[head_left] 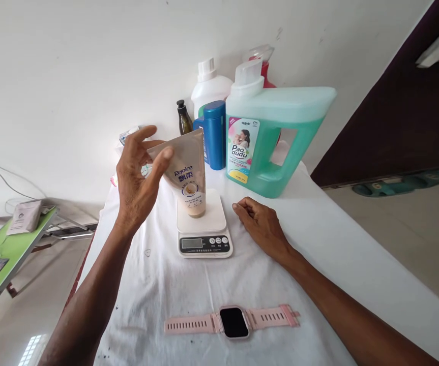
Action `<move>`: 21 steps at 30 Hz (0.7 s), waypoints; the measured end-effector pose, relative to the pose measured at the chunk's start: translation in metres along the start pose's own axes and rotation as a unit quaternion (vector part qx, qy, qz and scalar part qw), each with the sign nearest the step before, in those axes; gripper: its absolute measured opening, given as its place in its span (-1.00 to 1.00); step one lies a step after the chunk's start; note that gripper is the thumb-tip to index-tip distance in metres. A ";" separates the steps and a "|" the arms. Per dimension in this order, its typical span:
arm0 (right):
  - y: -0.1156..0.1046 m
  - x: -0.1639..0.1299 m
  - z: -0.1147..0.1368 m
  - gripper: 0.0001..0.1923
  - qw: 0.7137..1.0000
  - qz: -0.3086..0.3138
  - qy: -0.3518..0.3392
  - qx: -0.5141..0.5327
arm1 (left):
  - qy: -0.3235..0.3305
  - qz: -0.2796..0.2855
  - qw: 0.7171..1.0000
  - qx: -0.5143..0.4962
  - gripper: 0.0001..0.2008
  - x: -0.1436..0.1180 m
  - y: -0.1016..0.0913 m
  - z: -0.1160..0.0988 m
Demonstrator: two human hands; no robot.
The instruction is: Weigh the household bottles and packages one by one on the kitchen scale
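Note:
My left hand (137, 175) pinches the crimped top end of a beige Rejoice tube (188, 173), thumb and fingers on its upper left corner. The tube stands cap down on the platform of a small white kitchen scale (204, 236). The scale's display looks blank from here. My right hand (259, 223) rests on the white cloth just right of the scale, fingers loosely curled, holding nothing.
A pink smartwatch (232, 321) lies flat near the front edge. Behind the scale stand a large green detergent jug (280, 137), a blue bottle (214, 133), a white bottle (208, 84) and a small dark bottle (184, 118). A green board (9, 251) sits left.

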State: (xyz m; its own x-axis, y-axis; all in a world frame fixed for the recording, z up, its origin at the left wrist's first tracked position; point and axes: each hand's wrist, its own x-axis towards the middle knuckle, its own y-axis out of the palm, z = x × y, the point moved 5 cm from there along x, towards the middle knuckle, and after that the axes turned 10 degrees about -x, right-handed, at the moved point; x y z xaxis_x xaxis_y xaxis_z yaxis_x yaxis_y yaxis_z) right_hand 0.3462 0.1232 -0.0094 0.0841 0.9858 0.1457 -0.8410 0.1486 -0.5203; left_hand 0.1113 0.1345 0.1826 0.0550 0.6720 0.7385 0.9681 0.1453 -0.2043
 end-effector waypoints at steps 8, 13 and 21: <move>0.002 0.002 -0.004 -0.60 1.000 0.005 0.004 -0.004 | -0.172 -0.109 0.974 -0.095 -0.28 -0.063 -0.025 0.090; 0.005 0.002 -0.008 -0.61 1.000 0.011 0.015 -0.002 | -0.302 -0.041 0.952 -0.040 -0.43 -0.123 -0.016 0.143; 0.003 0.000 -0.006 -0.59 0.999 0.021 0.025 -0.020 | -0.325 0.030 0.945 0.025 -0.70 -0.134 -0.012 0.153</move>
State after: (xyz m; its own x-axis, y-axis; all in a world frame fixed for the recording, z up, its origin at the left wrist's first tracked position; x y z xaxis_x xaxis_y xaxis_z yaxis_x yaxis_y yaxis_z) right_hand 0.3467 0.1244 -0.0158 0.0777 0.9937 0.0811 -0.8224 0.1099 -0.5581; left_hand 0.0543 0.1540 -0.0124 -0.0682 0.9816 0.1782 0.9546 0.1161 -0.2744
